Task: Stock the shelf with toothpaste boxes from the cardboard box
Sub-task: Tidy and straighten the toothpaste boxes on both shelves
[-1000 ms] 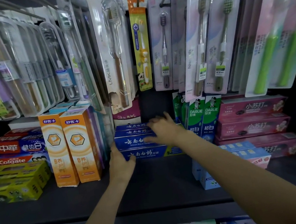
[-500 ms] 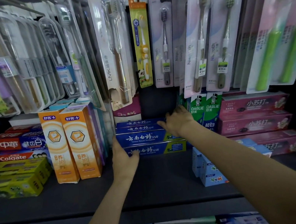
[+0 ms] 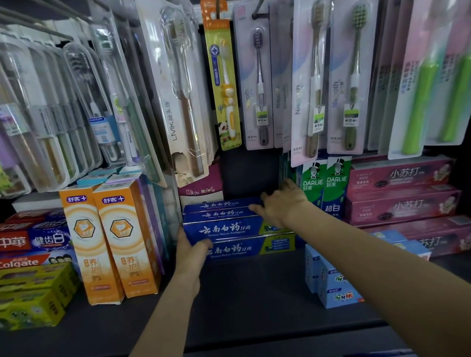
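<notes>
Since a moment ago, the right hand [image 3: 283, 203] has slid right along the blue boxes [image 3: 230, 228], toward the green boxes [image 3: 326, 185].

Head view: the blue boxes lie flat in a stack at the back of the dark shelf [image 3: 247, 300], between two upright orange boxes [image 3: 111, 241] and the green ones. The left hand [image 3: 192, 254] holds the stack's left end, thumb across the front, fingers hidden. The right hand rests on top at the right end, fingers spread flat. The boxes are long, glossy cardboard. Clear-packed toothbrushes [image 3: 181, 94] hang above.
</notes>
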A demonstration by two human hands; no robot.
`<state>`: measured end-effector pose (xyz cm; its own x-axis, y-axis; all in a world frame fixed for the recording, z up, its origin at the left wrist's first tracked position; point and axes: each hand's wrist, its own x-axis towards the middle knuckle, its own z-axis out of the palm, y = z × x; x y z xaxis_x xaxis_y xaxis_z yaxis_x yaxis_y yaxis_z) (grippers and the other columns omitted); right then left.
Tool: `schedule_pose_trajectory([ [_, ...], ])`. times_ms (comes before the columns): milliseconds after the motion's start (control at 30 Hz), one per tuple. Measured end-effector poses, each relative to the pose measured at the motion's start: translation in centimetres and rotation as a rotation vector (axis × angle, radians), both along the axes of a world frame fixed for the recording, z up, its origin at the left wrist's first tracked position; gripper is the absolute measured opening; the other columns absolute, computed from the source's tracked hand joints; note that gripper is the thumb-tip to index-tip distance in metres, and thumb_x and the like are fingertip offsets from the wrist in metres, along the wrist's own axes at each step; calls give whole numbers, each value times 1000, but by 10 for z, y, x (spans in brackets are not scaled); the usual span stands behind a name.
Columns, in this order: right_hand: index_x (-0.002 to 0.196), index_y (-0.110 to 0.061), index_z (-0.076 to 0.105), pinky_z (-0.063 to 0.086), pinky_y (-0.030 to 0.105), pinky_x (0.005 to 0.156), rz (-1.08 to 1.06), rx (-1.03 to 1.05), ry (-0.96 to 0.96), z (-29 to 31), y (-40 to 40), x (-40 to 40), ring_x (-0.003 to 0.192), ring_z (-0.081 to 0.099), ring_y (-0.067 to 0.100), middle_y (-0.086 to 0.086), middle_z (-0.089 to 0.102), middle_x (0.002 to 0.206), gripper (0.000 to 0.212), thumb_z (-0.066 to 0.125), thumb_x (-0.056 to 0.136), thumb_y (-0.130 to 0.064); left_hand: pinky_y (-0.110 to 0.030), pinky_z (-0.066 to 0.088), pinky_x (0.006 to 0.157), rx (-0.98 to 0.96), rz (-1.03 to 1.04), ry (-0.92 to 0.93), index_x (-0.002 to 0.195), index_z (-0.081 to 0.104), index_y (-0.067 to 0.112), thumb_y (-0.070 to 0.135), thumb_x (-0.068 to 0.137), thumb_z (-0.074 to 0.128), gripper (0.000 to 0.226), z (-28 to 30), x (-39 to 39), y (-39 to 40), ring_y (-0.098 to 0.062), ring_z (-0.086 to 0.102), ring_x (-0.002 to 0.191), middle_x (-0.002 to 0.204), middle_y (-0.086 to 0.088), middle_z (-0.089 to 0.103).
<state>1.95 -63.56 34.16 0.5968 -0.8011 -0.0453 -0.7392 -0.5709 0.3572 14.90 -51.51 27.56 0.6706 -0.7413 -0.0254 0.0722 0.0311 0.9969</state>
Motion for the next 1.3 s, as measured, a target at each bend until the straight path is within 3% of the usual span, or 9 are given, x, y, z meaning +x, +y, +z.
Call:
schedule_pose_trajectory([
  [167,142,-10,34,5,40,117,9,-8,-22,0,-2,0,142,22,29,14,34,149,65,8,99,-51,-30,37,90,15,13,-29,141,29,22,-10,84,48,68,-2,-3,-2,-13,45,105,116,2,47],
  [433,128,-6,50,8,37,117,306,-90,-238,-1,20,-5,128,40,28,17,52,130,53,20,102,-41,-33,38,95,33,93,-89,146,22,18,-5,87,50,69,-3,1,-1,-20,46,118,137,-8,45],
  [667,123,-4,56,0,35,118,486,-96,-361,-21,76,-38,124,46,27,15,56,126,44,32,101,-34,-20,31,93,40,312,-544,129,43,3,-3,85,53,46,-6,-35,19,-24,43,121,129,-14,44],
  [767,108,0,64,18,42,116,485,-103,-348,-29,79,-55,108,58,32,18,65,108,36,41,96,-26,-17,30,90,38,255,-538,135,38,4,-3,87,51,50,6,-44,18,-19,45,120,137,-12,41],
  [867,84,3,68,43,52,97,415,-99,-395,-30,69,-68,80,66,35,20,67,82,24,54,81,-16,-16,29,93,55,188,-555,141,32,5,-1,91,46,52,17,-56,13,-15,44,120,145,-9,36],
  [933,94,5,64,48,46,90,400,-80,-386,-25,64,-71,87,63,37,22,64,91,20,53,87,-10,-23,30,103,58,168,-575,142,31,5,-1,91,46,53,20,-61,8,-21,39,130,146,-10,35],
  [1067,132,-1,42,38,41,101,367,-66,-338,-14,47,-55,122,40,32,16,41,138,35,37,97,-9,-28,21,112,111,98,-798,143,26,3,-2,89,48,58,16,-60,6,-23,29,137,149,-12,30],
  [1167,143,-7,29,40,41,100,384,-74,-320,-1,39,-22,128,32,32,11,24,151,50,39,94,-5,-24,13,113,123,17,-946,145,21,4,-3,89,45,61,20,-53,0,-22,20,141,152,-11,23],
  [1300,149,-13,18,47,40,88,348,-124,-287,13,32,18,131,34,30,3,6,158,61,45,94,-6,-32,26,109,153,69,-983,141,29,2,-3,85,48,59,33,-40,-16,-28,34,131,144,-14,37],
])
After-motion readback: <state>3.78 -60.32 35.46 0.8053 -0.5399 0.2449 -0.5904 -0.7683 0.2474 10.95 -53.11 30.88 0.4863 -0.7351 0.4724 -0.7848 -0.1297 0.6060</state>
